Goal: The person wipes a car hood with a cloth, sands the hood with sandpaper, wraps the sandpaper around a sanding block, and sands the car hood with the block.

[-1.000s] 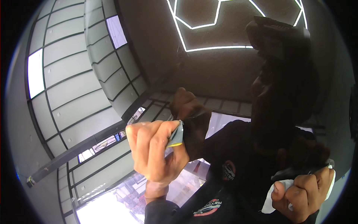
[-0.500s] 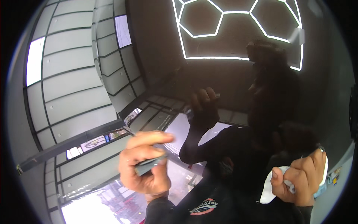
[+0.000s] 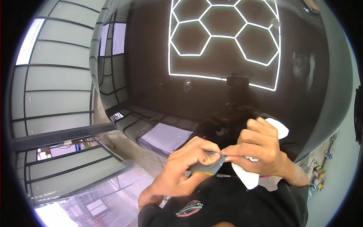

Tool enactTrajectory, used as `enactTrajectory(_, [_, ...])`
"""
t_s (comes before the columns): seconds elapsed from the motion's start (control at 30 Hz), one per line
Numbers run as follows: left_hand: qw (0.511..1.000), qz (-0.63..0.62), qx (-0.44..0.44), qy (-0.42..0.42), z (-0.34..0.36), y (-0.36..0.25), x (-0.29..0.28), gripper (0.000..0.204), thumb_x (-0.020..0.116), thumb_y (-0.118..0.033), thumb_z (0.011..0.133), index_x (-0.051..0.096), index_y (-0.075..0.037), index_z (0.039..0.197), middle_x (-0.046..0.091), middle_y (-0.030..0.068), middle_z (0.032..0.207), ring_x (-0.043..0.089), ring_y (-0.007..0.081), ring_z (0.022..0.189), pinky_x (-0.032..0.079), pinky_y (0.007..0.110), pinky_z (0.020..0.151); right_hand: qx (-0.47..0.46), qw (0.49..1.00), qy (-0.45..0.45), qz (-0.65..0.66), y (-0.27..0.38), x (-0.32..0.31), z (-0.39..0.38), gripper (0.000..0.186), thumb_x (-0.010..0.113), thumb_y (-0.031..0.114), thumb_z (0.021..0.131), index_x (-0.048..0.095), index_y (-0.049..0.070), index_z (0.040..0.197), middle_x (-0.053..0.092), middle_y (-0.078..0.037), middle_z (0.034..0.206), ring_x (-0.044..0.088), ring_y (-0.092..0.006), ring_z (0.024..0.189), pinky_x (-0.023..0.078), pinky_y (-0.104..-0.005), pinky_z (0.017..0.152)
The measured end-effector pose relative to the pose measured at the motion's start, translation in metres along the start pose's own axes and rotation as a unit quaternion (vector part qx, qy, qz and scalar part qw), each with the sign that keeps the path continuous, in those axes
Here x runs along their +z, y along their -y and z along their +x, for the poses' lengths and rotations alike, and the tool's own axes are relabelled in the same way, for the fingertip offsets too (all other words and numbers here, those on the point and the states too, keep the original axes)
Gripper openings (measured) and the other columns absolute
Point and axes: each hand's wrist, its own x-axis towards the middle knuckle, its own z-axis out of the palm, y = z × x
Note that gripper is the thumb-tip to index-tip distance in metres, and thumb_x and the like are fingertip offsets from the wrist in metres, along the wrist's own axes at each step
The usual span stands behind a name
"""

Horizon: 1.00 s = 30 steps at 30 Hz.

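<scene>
My left hand [image 3: 181,164] grips a small flat grey sanding pad [image 3: 204,168] with a yellowish lower edge, its thumb lying across the top. Fingertips of my right hand [image 3: 261,145] pinch the pad's right-hand corner, so both hands meet in front of my chest. A crumpled white cloth [image 3: 247,178] is also tucked in my right hand, sticking out above and below the fingers. Beyond the hands spreads a glossy dark car panel [image 3: 143,87], which mirrors the hexagonal ceiling lights. A small wet-looking spot [image 3: 188,85] shows on it, and a pale smear marks its right part.
A light-coloured object [image 3: 312,5] lies by the panel's far right edge. Small bottles and boxes [image 3: 318,173] stand low at the right beside a pale wall. On the left are panelled walls with a dark beam [image 3: 62,135], and a shiny translucent surface [image 3: 106,189] lies below.
My hands, apart before, have come together: the right moved left and up with the cloth and now pinches the pad. The view has shifted, showing more of the panel and its light reflections.
</scene>
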Motion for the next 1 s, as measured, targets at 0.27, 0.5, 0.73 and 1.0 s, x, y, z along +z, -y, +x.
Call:
enactTrajectory(0.27, [0.978,-0.203,-0.041,0.009,-0.003,0.011,-0.015,0.005,0.069,0.006,0.084,0.069,0.01,0.086,0.065,0.0212,0.109,0.069,0.0286,0.096,0.06,0.04,0.083,0.017,0.998,0.043,0.038,-0.004,0.002,0.015,0.016,0.083,0.022,0.073,0.071,0.015,0.082,0.05,0.001,0.066,0.046,-0.0179,0.064,0.036,-0.033,0.058])
enactTrajectory(0.5, [0.934,-0.352,-0.056,-0.031,-0.006,0.027,-0.019,0.015,0.07,0.003,0.085,0.07,0.013,0.096,0.065,0.0244,0.102,0.072,0.0331,0.084,0.064,0.043,0.07,0.058,0.997,-0.011,0.054,-0.006,0.012,0.019,0.015,0.083,0.021,0.074,0.07,0.014,0.079,0.052,0.0,0.067,0.046,-0.0187,0.061,0.037,-0.033,0.058])
enactTrajectory(0.73, [0.963,-0.232,0.0,-0.136,-0.003,0.036,-0.03,0.017,0.068,-0.005,0.09,0.069,0.011,0.096,0.064,0.0207,0.093,0.066,0.0233,0.071,0.059,0.034,0.06,0.11,0.993,-0.048,-0.008,-0.007,-0.001,0.011,0.013,0.083,0.011,0.071,0.07,0.01,0.075,0.05,-0.001,0.063,0.045,-0.0192,0.058,0.032,-0.0336,0.055])
enactTrajectory(1.0, [0.935,0.224,0.088,-0.262,0.018,0.048,-0.046,0.019,0.068,0.014,0.079,0.072,0.006,0.095,0.064,0.0145,0.09,0.062,0.0165,0.068,0.049,0.025,0.059,0.092,0.976,-0.128,-0.153,-0.025,-0.034,-0.004,0.018,0.082,0.002,0.064,0.069,0.007,0.075,0.052,-0.001,0.061,0.041,-0.017,0.054,0.03,-0.0318,0.053])
